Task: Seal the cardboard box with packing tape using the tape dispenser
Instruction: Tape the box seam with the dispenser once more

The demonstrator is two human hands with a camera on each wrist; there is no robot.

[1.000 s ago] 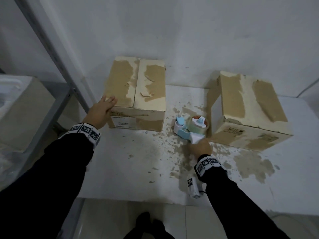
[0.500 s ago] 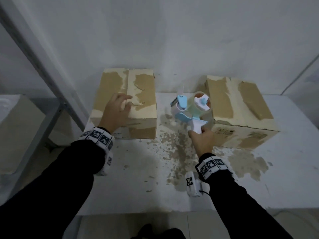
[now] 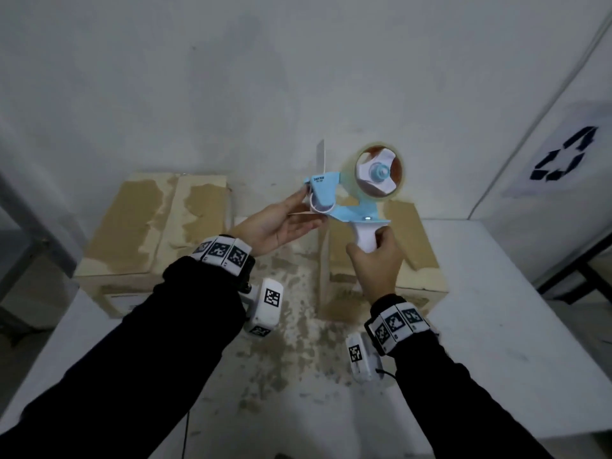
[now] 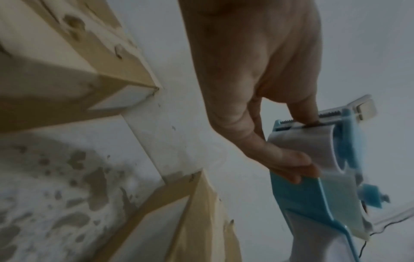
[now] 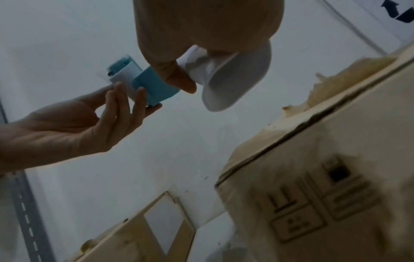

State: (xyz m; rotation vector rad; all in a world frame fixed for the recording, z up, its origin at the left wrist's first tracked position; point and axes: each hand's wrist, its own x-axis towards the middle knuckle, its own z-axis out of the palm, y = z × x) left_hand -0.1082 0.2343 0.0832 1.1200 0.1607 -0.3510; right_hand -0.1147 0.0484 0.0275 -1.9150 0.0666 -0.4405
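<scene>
The tape dispenser (image 3: pixel 344 200) is held up in the air above the counter (image 3: pixel 496 313), between and above the two cardboard boxes, in front of the pale wall (image 3: pixel 231 77). Its frame is light blue, its handle white, and a roll of clear packing tape (image 3: pixel 381 170) sits on the white hub at its right end. The right hand (image 3: pixel 376 263) grips the white handle from below, fingers curled round it. The left hand (image 3: pixel 278 223) reaches in from the left with fingers nearly straight; in the left wrist view its thumb and a fingertip touch the dispenser's front end, just beside the white roller and the toothed cutting edge. Whether a loose end of tape is pinched there cannot be told.

The left cardboard box (image 3: pixel 155 226) stands on the counter against the wall, flaps closed, its top skin torn off in pale patches. The right cardboard box (image 3: pixel 417 260) stands just behind the right hand, equally scuffed, with printed symbols on its front. Brown scraps speckle the white counter between them. A recycling sign (image 3: pixel 559 154) shows on a panel at the far right.
</scene>
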